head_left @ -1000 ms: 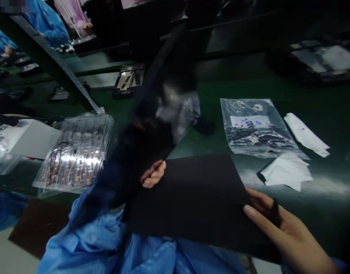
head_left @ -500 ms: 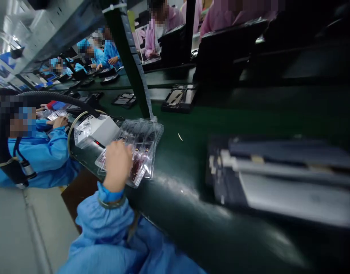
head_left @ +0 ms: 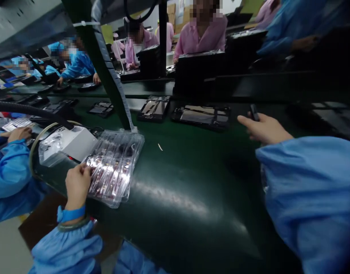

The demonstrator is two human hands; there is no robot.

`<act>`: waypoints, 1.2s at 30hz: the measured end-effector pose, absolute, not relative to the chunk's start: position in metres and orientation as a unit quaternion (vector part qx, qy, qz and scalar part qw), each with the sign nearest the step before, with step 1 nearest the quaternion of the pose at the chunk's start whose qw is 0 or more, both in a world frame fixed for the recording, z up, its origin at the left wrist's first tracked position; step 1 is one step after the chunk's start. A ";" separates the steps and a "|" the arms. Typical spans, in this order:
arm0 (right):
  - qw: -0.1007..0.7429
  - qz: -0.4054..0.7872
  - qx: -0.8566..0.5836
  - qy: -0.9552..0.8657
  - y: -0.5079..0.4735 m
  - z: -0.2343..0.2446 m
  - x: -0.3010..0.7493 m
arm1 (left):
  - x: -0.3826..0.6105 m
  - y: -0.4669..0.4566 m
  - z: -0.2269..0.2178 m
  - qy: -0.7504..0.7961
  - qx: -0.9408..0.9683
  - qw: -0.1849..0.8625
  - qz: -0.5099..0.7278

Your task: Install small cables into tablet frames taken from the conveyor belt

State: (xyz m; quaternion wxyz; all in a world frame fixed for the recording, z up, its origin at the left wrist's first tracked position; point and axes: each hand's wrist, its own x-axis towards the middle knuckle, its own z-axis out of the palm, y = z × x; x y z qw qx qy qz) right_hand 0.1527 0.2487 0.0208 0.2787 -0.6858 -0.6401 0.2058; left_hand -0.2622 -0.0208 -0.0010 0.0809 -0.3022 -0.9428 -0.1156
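My left hand [head_left: 77, 184] is closed at the left edge of a clear plastic tray [head_left: 113, 196], thumb and fingertips pinched on its rim. Small reddish and shiny strip-like parts [head_left: 113, 171] lie in the tray's narrow slots. It rests on more clear trays [head_left: 137, 142]. Further right, my right hand [head_left: 267, 127] is raised over the green bench, its fingers closed round a small black object [head_left: 254, 113] whose kind I cannot make out. Left of that hand lies a flat black device frame [head_left: 201, 116] with silvery panels inside.
A white box [head_left: 73, 142] with a red light stands behind the trays. Another black device [head_left: 154, 108] lies by a green post [head_left: 106, 64]. A thin pale scrap [head_left: 160, 147] is on the green bench [head_left: 175, 171]. Co-workers in blue and pink work nearby.
The view has swung right. My left hand has shifted from over the parts to the tray's left edge. My right hand has come into view, and the large device at right has moved back.
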 end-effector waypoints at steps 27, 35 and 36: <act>0.454 0.097 -0.251 -0.849 0.049 -0.009 0.106 | -0.044 0.012 0.004 -0.539 -0.487 -0.538 -0.427; 0.416 -0.045 -0.259 -0.871 0.045 -0.024 0.108 | -0.042 0.009 -0.010 -0.593 -0.549 -0.402 -0.430; 0.416 -0.055 -0.256 -0.871 0.045 -0.026 0.108 | -0.041 0.009 -0.012 -0.594 -0.548 -0.402 -0.431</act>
